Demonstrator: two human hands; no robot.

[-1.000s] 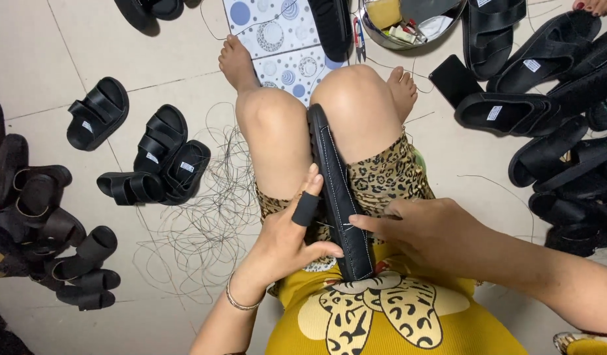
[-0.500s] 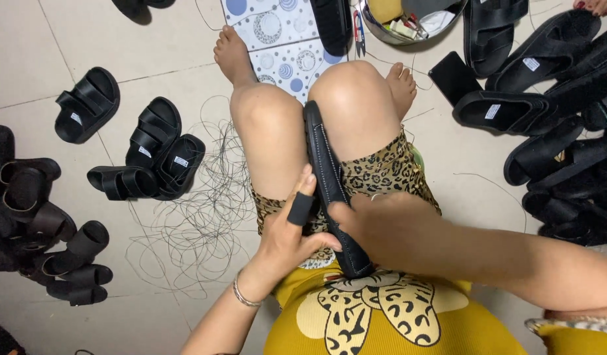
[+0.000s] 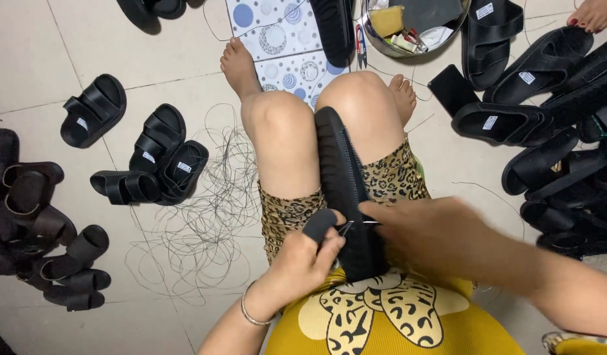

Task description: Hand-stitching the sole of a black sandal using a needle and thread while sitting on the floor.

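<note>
Stitching looks underway: the black sandal sole [image 3: 346, 190] stands on edge between the knees, the left hand [image 3: 303, 260] steadies it, thumb in a black guard, and the right hand [image 3: 441, 236] pinches a needle [image 3: 357, 224]. Pulling thread through the edge seems due next.

Pale tiled floor [image 3: 86, 52] bears black sandals [image 3: 155, 161], tangled black thread [image 3: 198, 230], a patterned mat [image 3: 277, 39].

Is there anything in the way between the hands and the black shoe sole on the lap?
Nothing visible is in the way. The left hand already grips the black sole held between the knees, its thumb in a black cover. The right hand rests against the sole's edge, with a thin needle-like tool at it.
</note>
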